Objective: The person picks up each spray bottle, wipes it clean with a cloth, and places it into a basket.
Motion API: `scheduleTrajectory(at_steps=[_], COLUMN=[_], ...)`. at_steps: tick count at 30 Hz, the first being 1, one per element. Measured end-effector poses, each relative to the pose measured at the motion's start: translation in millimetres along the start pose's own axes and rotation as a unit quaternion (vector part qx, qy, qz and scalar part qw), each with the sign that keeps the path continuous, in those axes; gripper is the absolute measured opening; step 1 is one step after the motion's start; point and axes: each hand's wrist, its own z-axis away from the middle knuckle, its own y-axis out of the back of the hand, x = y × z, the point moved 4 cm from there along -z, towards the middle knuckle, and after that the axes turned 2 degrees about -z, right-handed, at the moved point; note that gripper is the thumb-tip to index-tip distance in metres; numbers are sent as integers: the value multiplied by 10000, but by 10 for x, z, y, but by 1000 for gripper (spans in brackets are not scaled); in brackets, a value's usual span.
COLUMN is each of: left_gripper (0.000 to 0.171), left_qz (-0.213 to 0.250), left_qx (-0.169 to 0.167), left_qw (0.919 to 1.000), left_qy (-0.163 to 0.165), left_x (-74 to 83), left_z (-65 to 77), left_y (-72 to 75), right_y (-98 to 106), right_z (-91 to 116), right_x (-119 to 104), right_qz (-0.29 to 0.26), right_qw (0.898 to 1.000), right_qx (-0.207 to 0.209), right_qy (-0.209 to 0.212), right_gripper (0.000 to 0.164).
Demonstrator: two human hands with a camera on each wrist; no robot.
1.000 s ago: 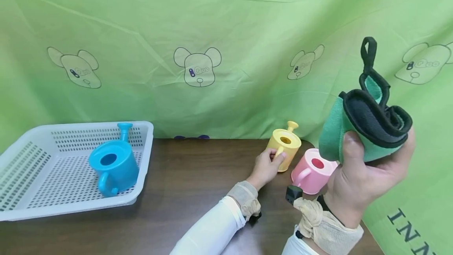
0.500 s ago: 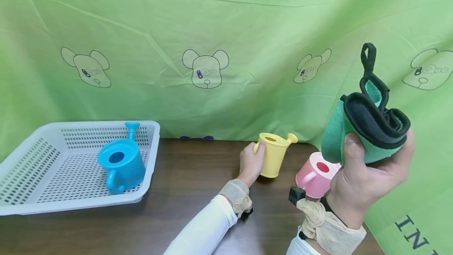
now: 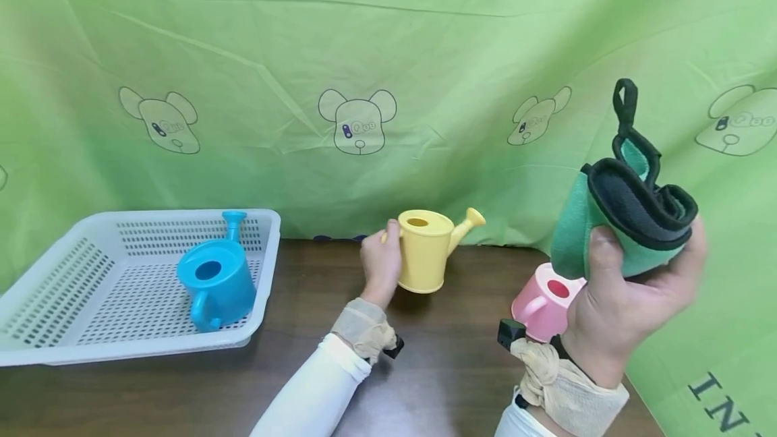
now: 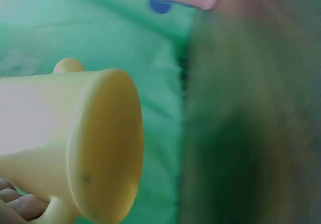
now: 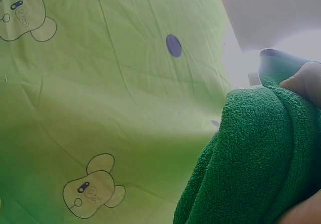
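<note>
My left hand point(image 3: 381, 261) grips the handle of a yellow toy watering can point(image 3: 423, 258). The can is nearly upright, spout pointing right, in front of the curtain; its hollow underside shows in the left wrist view. Up at the right, my right hand point(image 3: 625, 315) holds a folded green terry cloth point(image 3: 573, 235) with black edging and a hanging loop, thumb across its front. Below that hand stands a pink watering can point(image 3: 540, 309), partly hidden by the hand. A blue watering can point(image 3: 227, 288) sits inside the white basket, at its right end.
The white perforated basket point(image 3: 152, 351) stands on the left of the dark wooden table point(image 3: 449, 356). A green curtain point(image 3: 255, 154) with bear-head prints hangs behind the table and along its right side.
My left hand has drawn the yellow watering can leftward, away from the pink one, and turned its spout to the right. The right hand keeps holding the cloth nearly in place.
</note>
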Motion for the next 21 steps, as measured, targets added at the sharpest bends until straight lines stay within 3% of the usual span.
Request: scheduleTrajectory(at_steps=[5, 10, 13, 16, 21], left_gripper=[49, 50, 53, 56, 57], left_qz=[1220, 2263, 2471, 2443, 2405], left_qx=[-59, -96, -23, 127, 197], left_qw=[9910, 9729, 9686, 9696, 9704], left_qy=[548, 462, 279, 96, -77], left_x=[186, 415, 531, 596, 623], left_z=[-82, -90, -52, 0, 24], left_y=[365, 707, 878, 1019, 1149], right_y=[-2, -18, -20, -21, -60], right_z=[22, 49, 78, 128, 203], right_x=[46, 101, 152, 208, 303], right_qz=[165, 373, 520, 599, 577], right_qw=[9998, 9993, 9985, 9979, 9971], right_qx=[-31, 31, 53, -23, -244], right_qy=[-66, -72, -132, -229, -443], right_gripper=[58, 55, 49, 49, 50])
